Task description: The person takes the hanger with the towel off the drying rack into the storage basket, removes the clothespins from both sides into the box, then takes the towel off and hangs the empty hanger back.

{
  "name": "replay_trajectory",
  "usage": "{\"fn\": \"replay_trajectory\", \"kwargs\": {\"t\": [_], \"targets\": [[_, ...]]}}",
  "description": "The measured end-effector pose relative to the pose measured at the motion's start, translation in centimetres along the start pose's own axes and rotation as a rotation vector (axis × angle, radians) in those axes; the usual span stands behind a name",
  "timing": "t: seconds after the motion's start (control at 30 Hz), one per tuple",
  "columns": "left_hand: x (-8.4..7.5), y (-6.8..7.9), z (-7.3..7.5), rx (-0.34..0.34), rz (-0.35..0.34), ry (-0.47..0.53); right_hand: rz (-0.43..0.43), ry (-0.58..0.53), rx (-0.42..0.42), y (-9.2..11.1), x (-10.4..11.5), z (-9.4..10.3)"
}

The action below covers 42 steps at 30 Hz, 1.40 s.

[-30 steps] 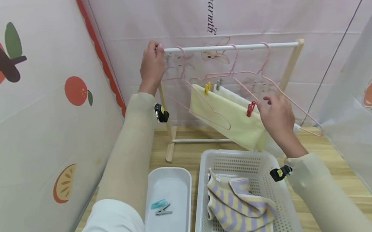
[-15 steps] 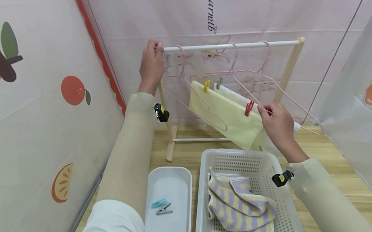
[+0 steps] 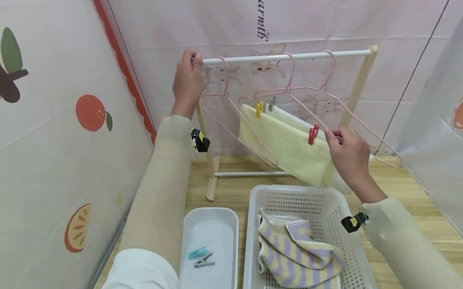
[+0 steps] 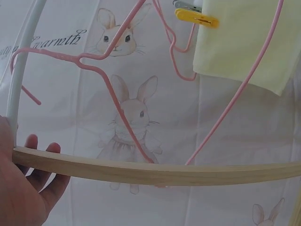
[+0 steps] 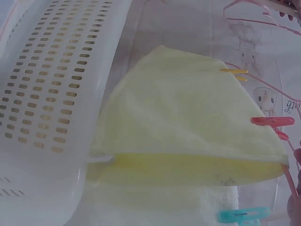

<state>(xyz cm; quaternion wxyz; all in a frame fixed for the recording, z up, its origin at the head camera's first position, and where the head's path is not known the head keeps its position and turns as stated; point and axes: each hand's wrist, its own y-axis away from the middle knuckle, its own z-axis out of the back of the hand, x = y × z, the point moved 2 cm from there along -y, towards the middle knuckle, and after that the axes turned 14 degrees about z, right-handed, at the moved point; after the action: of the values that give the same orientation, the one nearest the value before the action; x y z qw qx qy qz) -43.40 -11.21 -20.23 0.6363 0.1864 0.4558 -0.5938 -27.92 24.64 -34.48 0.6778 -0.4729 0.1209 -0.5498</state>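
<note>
My left hand (image 3: pixel 189 81) grips the upper left corner of the drying rack, where the white bar (image 3: pixel 257 59) meets the wooden post (image 4: pixel 141 172). With thumb and fingers, my right hand (image 3: pixel 349 154) pinches the sloping arm of a pink hanger (image 3: pixel 305 108), just right of the red clothespin (image 3: pixel 313 134). A folded pale yellow cloth (image 3: pixel 283 144) drapes over that hanger, fastened by the red clothespin and a yellow clothespin (image 3: pixel 259 109). Behind it, a white cloth (image 3: pixel 292 119) hangs with a grey clothespin (image 3: pixel 272 104) and a teal clothespin (image 5: pixel 242 215).
Another pink hanger (image 3: pixel 237 109) hangs bare at the left. Below, a white perforated basket (image 3: pixel 247 250) contains a striped towel (image 3: pixel 296 254). Beside it, a white tray (image 3: pixel 215 283) holds a blue clothespin (image 3: pixel 198 253) and a grey clip (image 3: pixel 203 260). Printed curtains enclose the wooden table.
My right hand's fingers have closed onto the hanger's arm, and the hand has shifted slightly right. The yellow cloth swung a little left, then back right. My left hand stays on the rack corner.
</note>
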Motion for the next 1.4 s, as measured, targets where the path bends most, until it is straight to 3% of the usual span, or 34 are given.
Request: {"fn": "replay_trajectory", "kwargs": {"t": [0.33, 0.63, 1.0, 1.4], "targets": [[0.0, 0.1, 0.0, 0.0, 0.003, 0.008, 0.07, 0.007, -0.1, -0.7, 0.1, 1.1], [-0.1, 0.3, 0.0, -0.005, 0.005, 0.007, 0.041, -0.018, -0.119, -0.5, 1.0, 3.2], [-0.1, -0.1, 0.1, -0.019, 0.02, -0.014, 0.086, -0.01, -0.171, 1.8, 1.3, 6.9], [-0.3, -0.1, 0.0, -0.011, 0.028, -0.019, 0.035, 0.002, -0.214, 5.3, 1.1, 10.4]]}}
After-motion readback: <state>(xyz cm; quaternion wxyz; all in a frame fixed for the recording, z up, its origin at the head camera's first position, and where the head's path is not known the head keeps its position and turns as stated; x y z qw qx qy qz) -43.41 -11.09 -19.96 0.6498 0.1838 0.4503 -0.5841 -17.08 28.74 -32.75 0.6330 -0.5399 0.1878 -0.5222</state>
